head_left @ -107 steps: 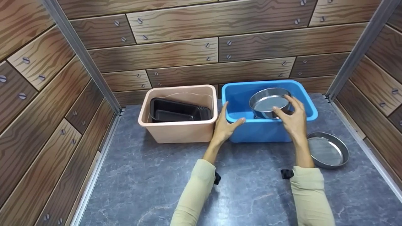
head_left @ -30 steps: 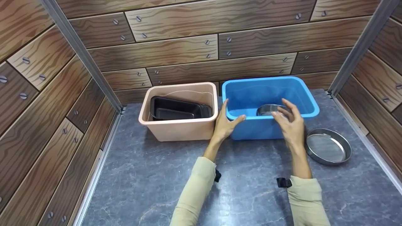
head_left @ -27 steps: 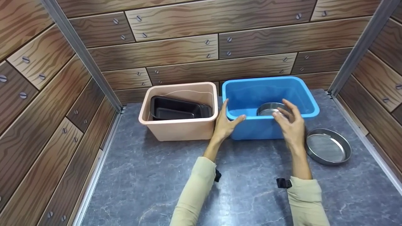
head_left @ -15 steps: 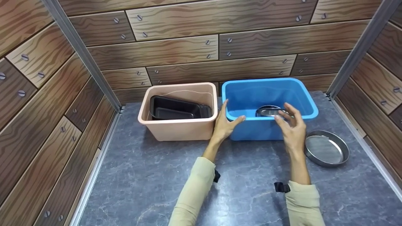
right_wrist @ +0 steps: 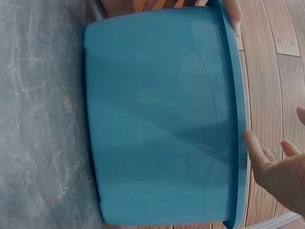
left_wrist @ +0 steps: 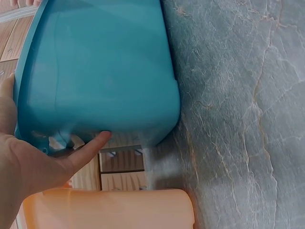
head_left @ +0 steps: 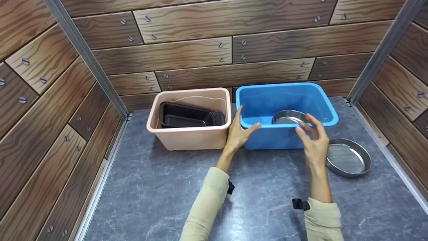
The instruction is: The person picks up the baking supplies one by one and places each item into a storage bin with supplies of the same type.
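Observation:
My left hand (head_left: 237, 134) rests at the near left corner of the blue bin (head_left: 276, 139), its thumb on the front rim and straight fingers along the side. In the left wrist view the fingers (left_wrist: 90, 150) touch the bin's outer wall. My right hand (head_left: 316, 142) hovers at the bin's front rim on the right, fingers loosely bent and holding nothing; the right wrist view shows its thumb (right_wrist: 255, 148) close to the rim. Inside the blue bin lies a round metal cake pan (head_left: 289, 115), partly hidden by the front wall and fingers.
Another round metal cake pan (head_left: 347, 159) lies on the dark marbled tabletop (head_left: 160, 194), right of the blue bin. A peach bin (head_left: 194, 139) with several black loaf pans (head_left: 185, 112) stands to the left. Wood-patterned walls (head_left: 187, 57) enclose the table.
Earlier my right hand held the round cake pan over the blue bin; the pan then dropped inside and wobbled. The right hand has drawn slightly back and right. My left hand stays in place.

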A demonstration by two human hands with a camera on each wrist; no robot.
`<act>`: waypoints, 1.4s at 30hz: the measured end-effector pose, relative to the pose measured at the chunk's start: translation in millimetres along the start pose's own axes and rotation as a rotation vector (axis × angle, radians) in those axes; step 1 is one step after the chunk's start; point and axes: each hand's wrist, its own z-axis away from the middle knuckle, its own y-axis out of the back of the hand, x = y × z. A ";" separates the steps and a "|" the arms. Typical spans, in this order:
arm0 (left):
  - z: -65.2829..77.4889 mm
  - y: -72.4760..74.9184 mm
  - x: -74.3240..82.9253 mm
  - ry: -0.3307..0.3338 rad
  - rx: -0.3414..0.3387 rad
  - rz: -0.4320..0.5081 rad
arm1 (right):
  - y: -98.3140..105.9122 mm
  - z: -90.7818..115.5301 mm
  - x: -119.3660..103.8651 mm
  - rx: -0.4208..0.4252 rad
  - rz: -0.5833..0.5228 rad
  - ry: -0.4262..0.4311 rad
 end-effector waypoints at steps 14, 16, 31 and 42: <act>-0.7 1.6 -0.2 0.012 -0.022 -0.018 | 15.4 14.9 -6.0 0.090 0.085 -0.032; -1.3 1.9 0.4 0.008 -0.022 -0.022 | 17.8 16.3 -6.0 0.108 0.076 -0.033; 0.7 1.1 -0.5 0.022 -0.020 -0.019 | 36.6 30.1 -0.7 0.181 0.099 -0.060; 0.7 0.0 -1.5 0.007 0.000 -0.012 | 49.7 34.4 2.0 0.219 0.101 -0.100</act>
